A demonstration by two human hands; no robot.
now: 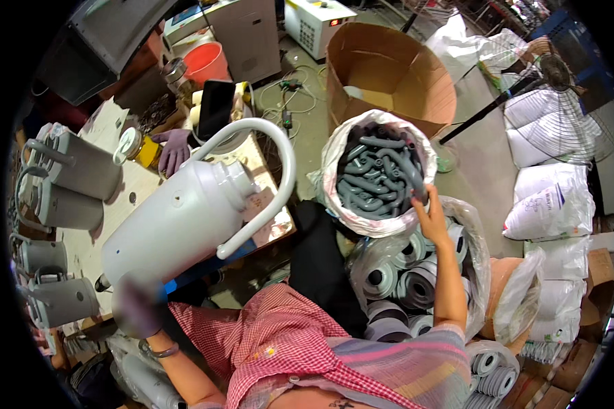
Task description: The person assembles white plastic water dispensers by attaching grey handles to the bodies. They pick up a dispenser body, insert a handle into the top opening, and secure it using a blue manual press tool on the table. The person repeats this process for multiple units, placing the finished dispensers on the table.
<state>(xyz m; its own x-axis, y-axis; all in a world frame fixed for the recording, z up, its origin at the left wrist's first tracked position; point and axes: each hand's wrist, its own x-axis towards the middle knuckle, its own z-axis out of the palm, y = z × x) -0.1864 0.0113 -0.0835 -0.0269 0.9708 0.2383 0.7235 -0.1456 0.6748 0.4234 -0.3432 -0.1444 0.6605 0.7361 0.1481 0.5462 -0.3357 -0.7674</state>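
Note:
A large pale grey vacuum jug [177, 215] with a big looped handle [286, 157] lies tilted over the table's near edge, its neck toward the upper right. My left hand [138, 308], smeared and seemingly in a purple glove, holds the jug at its base; its fingers are not distinct. On the right, my bare right hand [430, 213] reaches to the rim of a white sack [331, 180] full of dark grey curved plastic handles. Its fingers close on the end of one curved handle [414, 177] at the sack's right side.
More grey jugs [82, 163] stand along the table's [126, 204] left side. A purple glove [175, 150], phone [215, 109] and red bucket [206, 63] are at its far end. A cardboard bin [389, 65], fan [556, 75] and bag of grey round parts [416, 283] surround the sack.

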